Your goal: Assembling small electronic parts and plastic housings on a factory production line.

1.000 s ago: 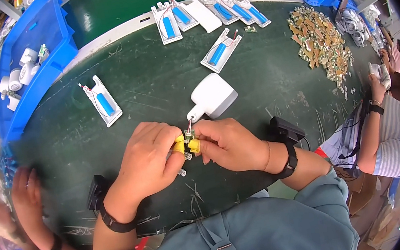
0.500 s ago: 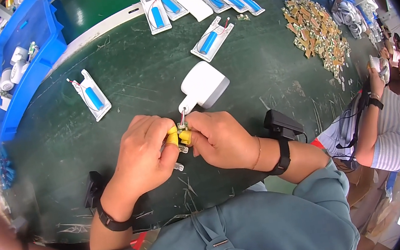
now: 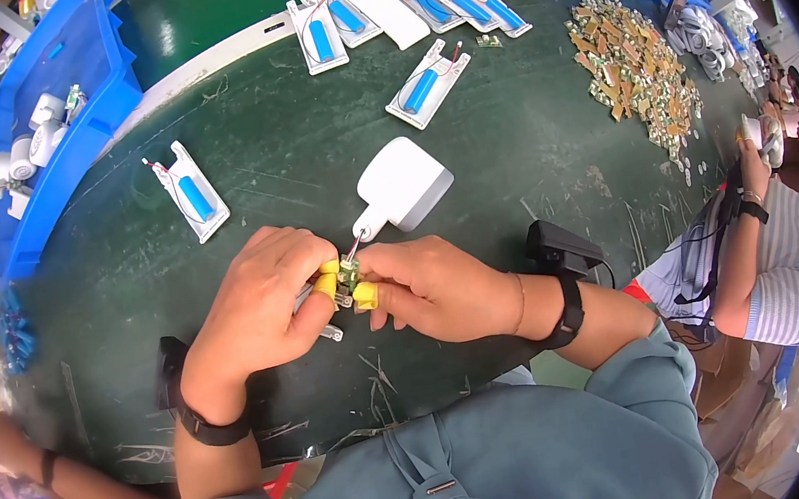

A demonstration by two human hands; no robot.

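Note:
Yellow covers wrap the fingertips of my left hand (image 3: 265, 297), which pinches a small green circuit board (image 3: 349, 270) from its left side. My right hand (image 3: 450, 288) closes on the board's right edge with thumb and forefinger, also covered in yellow. Thin wires run from the board to the narrow neck of a white, paddle-shaped plastic piece (image 3: 400, 174) with a grey end, lying just beyond my hands. A pale narrow part (image 3: 332, 333) sticks out beneath my left fingers; most of it is hidden.
White shells with blue batteries lie at the left (image 3: 195, 198), ahead (image 3: 421, 91) and along the far edge (image 3: 321, 40). A heap of circuit boards (image 3: 633, 67) spreads at the far right. Blue bins (image 3: 121, 69) flank the green table (image 3: 269, 181). A co-worker (image 3: 776, 271) sits at the right.
Both hands have shifted slightly left with the circuit board, and the board has tilted. The white piece's neck has swung a little left. My right thumb has moved somewhat off the board.

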